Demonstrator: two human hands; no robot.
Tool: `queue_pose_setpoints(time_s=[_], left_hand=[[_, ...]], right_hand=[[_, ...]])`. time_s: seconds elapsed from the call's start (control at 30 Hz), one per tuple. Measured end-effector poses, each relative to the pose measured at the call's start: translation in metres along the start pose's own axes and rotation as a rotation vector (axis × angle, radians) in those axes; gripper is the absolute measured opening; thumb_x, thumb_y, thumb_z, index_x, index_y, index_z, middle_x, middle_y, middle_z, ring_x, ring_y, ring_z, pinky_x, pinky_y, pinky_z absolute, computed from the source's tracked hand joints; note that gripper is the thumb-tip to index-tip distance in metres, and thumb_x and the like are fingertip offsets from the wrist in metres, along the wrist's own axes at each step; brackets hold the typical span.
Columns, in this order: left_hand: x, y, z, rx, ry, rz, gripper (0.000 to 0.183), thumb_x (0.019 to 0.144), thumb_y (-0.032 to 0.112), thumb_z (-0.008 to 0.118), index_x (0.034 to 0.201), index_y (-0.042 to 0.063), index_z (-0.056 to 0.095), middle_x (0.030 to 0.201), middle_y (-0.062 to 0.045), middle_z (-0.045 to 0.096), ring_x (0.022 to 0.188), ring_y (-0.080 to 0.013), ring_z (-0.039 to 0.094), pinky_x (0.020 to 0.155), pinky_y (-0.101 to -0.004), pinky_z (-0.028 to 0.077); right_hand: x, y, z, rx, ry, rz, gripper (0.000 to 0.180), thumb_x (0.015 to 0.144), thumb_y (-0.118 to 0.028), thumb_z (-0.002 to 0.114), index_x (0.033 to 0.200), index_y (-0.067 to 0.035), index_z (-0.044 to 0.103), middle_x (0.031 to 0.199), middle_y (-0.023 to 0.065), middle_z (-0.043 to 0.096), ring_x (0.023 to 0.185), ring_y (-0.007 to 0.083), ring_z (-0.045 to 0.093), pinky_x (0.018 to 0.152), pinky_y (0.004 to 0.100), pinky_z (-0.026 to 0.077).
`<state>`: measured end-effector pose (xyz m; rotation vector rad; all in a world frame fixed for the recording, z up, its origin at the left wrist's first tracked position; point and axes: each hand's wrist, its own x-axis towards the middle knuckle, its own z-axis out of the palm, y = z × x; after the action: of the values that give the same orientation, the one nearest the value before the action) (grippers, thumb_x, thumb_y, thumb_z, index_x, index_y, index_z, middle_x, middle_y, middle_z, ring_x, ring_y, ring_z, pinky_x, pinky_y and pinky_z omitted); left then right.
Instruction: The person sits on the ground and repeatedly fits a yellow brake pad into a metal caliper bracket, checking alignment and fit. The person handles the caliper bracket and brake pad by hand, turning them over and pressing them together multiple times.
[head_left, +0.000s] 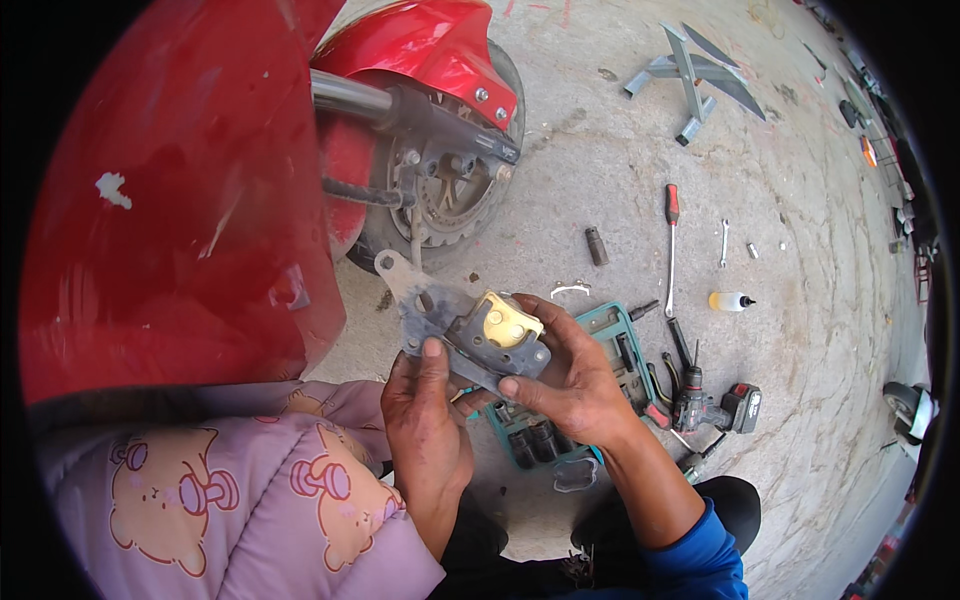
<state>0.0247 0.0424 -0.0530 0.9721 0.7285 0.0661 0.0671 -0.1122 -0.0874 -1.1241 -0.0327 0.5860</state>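
Observation:
A dark, dirty brake caliper with a gold-coloured brake pad is held up between my hands. Its flat metal bracket has several holes and points toward the front wheel. My left hand grips the bracket's lower edge, thumb on top. My right hand holds the caliper's right end, its thumb against the near edge. Beyond the bracket stands a red scooter's front wheel, with its brake disc, fork leg and a black hose. A thin metal pipe runs down behind the bracket.
A teal socket case lies open under my hands. Right of it are a cordless drill, a red-handled screwdriver, a wrench, a socket and a bottle. A metal stand lies farther off. A padded pink cover fills the lower left.

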Motion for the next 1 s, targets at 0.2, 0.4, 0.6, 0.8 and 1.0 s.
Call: queue_pose_setpoints(time_s=[0.2, 0.4, 0.6, 0.8, 1.0], left_hand=[[0.001, -0.004, -0.004, 0.044, 0.02, 0.037, 0.035, 0.107, 0.033, 0.06, 0.13, 0.006, 0.06, 0.121, -0.008, 0.069, 0.105, -0.0195, 0.07, 0.085, -0.0354, 0.058], [0.017, -0.013, -0.012, -0.014, 0.158, 0.102, 0.046, 0.11, 0.041, 0.052, 0.129, 0.0, 0.06, 0.125, -0.009, 0.065, 0.11, -0.0191, 0.062, 0.095, -0.0346, 0.051], [0.038, -0.008, -0.041, -0.231, 0.087, -0.078, 0.04, 0.11, 0.043, 0.048, 0.122, 0.009, 0.064, 0.103, -0.007, 0.072, 0.093, -0.0217, 0.071, 0.085, -0.0374, 0.058], [0.036, -0.008, -0.046, -0.138, -0.055, -0.037, 0.041, 0.111, 0.041, 0.047, 0.123, 0.005, 0.063, 0.106, -0.009, 0.073, 0.093, -0.0219, 0.072, 0.085, -0.0367, 0.059], [0.032, -0.009, -0.042, 0.105, -0.146, 0.132, 0.043, 0.111, 0.038, 0.047, 0.125, 0.0, 0.062, 0.111, -0.014, 0.072, 0.095, -0.0219, 0.071, 0.086, -0.037, 0.059]], right_hand=[[0.003, 0.006, -0.001, -0.118, -0.001, -0.019, 0.085, 0.085, -0.001, 0.082, 0.155, 0.003, 0.035, 0.154, 0.0192, 0.046, 0.138, 0.0286, 0.05, 0.112, 0.0444, 0.047], [-0.012, 0.014, 0.023, -0.659, 0.09, -0.133, 0.091, 0.078, -0.009, 0.087, 0.153, 0.006, 0.037, 0.146, 0.0254, 0.054, 0.133, 0.0335, 0.058, 0.108, 0.0425, 0.049], [-0.02, 0.002, 0.031, -0.677, -0.029, -0.282, 0.076, 0.074, -0.016, 0.091, 0.138, 0.004, 0.055, 0.135, 0.0268, 0.062, 0.12, 0.039, 0.066, 0.094, 0.0414, 0.059], [-0.01, -0.026, 0.015, -0.738, 0.037, -0.322, 0.041, 0.077, -0.01, 0.086, 0.115, -0.001, 0.072, 0.105, 0.0148, 0.07, 0.086, 0.0255, 0.068, 0.074, 0.0336, 0.056], [-0.013, -0.03, 0.033, -0.713, 0.033, -0.306, 0.04, 0.076, -0.004, 0.084, 0.114, -0.002, 0.072, 0.086, 0.009, 0.063, 0.069, 0.0173, 0.059, 0.063, 0.0313, 0.05]])
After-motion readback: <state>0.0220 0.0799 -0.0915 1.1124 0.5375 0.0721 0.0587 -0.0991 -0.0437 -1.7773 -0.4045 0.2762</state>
